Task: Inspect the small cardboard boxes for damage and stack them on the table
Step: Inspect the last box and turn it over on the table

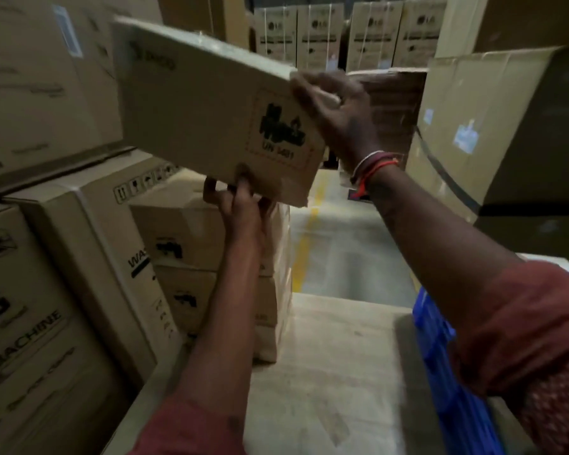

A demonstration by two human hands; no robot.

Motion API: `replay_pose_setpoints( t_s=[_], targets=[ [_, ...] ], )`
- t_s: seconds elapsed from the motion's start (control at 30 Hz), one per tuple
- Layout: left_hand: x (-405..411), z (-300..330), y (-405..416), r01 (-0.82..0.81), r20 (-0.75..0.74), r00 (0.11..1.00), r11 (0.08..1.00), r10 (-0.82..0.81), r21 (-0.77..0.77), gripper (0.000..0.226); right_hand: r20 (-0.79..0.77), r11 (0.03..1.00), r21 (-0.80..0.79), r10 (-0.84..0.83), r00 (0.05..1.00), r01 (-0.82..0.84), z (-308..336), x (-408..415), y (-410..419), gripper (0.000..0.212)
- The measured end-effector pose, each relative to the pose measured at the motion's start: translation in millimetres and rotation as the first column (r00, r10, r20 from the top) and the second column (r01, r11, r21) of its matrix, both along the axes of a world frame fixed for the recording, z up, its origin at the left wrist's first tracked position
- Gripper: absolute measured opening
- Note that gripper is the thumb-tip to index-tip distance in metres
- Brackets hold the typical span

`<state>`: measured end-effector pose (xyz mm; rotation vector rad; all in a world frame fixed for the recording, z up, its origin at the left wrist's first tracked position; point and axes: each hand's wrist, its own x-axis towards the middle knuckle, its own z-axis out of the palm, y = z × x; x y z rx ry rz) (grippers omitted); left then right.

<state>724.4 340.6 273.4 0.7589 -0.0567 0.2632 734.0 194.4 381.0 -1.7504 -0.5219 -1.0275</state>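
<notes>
A blue crate [440, 362] sits nearest on the surface [335, 372]; both hands' fingers [243, 185] grip a tilted box [204, 110] above the stacked boxes [184, 257], washing-machine cartons [46, 290] crowding left.

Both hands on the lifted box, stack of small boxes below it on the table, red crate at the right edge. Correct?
Not quite: the crate at the right edge is blue, not red, as the head view shows. The rest holds: the left hand and right hand both grip the lifted box, and the stack of small boxes stands below it on the table.
</notes>
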Motion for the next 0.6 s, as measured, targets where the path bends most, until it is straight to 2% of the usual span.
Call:
replay_pose_setpoints(
  t_s=[0.03, 0.1, 0.2, 0.27, 0.43, 0.5, 0.6],
  targets=[
    [8, -6, 8, -0.002, -0.022, 1.0, 0.999, 0.003, 0.039, 0.057, -0.023, 0.999, -0.033, 0.001, 1.0, -0.002, -1, 5, 5, 0.041],
    [22, -16, 26, -0.058, -0.037, 0.997, 0.988, 0.064, 0.14, 0.056, -0.038, 0.995, -0.104, 0.003, 0.999, -0.007, -6, 21, 14, 0.043],
    [37, -22, 48, -0.138, -0.08, 0.983, 0.95, 0.166, 0.279, 0.071, -0.083, 0.99, -0.132, 0.037, 0.996, -0.048, -16, 48, 25, 0.047],
    [42, -27, 62, -0.205, -0.114, 0.955, 0.887, 0.274, 0.413, 0.07, -0.095, 0.986, -0.155, 0.047, 0.994, -0.062, -16, 59, 33, 0.049],
    [67, -43, 94, -0.241, -0.153, 0.89, 0.729, 0.429, 0.641, 0.071, -0.107, 0.966, -0.217, 0.119, 0.987, -0.14, -18, 81, 51, 0.06],
    [72, -45, 101, -0.234, -0.153, 0.869, 0.663, 0.471, 0.711, 0.072, -0.105, 0.959, -0.247, 0.118, 0.987, -0.141, -19, 89, 55, 0.057],
    [75, -50, 109, -0.187, -0.157, 0.868, 0.601, 0.472, 0.777, 0.086, -0.083, 0.955, -0.258, 0.125, 0.989, -0.143, -27, 102, 59, 0.053]
  ],
)
